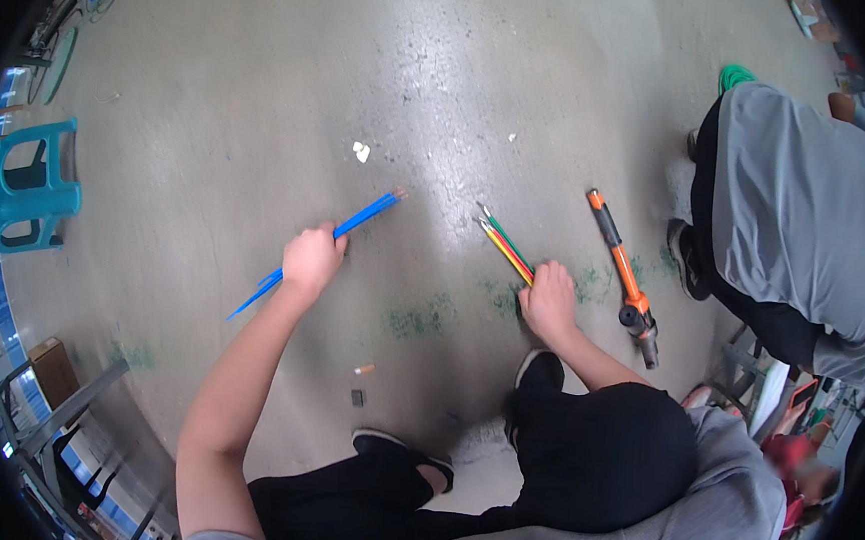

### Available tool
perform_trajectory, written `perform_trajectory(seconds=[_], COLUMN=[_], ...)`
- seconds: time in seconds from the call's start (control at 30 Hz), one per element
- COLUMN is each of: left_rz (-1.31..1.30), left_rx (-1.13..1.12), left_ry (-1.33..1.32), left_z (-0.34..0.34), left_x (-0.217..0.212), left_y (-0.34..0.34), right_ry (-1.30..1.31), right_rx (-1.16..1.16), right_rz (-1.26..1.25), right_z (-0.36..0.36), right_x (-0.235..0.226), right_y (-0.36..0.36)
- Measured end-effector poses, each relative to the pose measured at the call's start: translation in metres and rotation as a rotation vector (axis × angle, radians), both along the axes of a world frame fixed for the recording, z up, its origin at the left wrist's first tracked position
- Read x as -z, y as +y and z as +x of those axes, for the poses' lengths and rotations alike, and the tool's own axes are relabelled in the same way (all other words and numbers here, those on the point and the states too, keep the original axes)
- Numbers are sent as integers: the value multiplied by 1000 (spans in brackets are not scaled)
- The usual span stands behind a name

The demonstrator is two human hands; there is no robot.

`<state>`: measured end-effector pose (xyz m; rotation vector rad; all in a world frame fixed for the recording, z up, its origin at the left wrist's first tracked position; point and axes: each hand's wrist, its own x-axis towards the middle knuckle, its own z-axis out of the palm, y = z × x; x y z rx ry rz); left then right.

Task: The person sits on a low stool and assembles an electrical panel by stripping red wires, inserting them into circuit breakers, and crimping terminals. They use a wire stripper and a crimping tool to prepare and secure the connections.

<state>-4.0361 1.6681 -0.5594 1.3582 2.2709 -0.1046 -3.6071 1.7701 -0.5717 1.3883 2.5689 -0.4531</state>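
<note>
My left hand [313, 260] is closed round a bundle of blue wires [366, 213]. Bare copper-coloured ends stick out at the upper right, and blue tails come out below the fist. In my right hand [551, 300] is a bundle of coloured wires [510, 250] in green, red and yellow, their stripped tips pointing up and left. Both bundles are held above the grey floor, apart from each other. To the right of my right hand lies an orange and black long-handled tool [622, 263], a hydraulic crimper by its look, touched by neither hand.
A person in a grey shirt [797, 215] bends over at the right, near a green coil [735, 76]. A teal plastic stool [37, 187] stands at the left, above a metal frame [61, 415]. White scraps [361, 152] and a cigarette butt [364, 370] lie on the floor.
</note>
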Motion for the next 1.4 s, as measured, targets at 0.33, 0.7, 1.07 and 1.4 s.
perform_trajectory(seconds=[0.33, 0.7, 1.07, 1.4], left_rz=[53, 123, 39, 296], left_rx=[46, 155, 161, 59], left_ry=[36, 115, 172, 128], left_z=[8, 1, -7, -31], left_x=[8, 17, 10, -31], left_y=[-22, -22, -25, -32], right_ry=[1170, 2130, 2557, 1653], right_rx=[1224, 1963, 2088, 1635], right_rz=[-1636, -883, -1208, -2028], right_z=[96, 125, 147, 17], right_x=[-68, -137, -257, -362], right_y=[-54, 31, 23, 13])
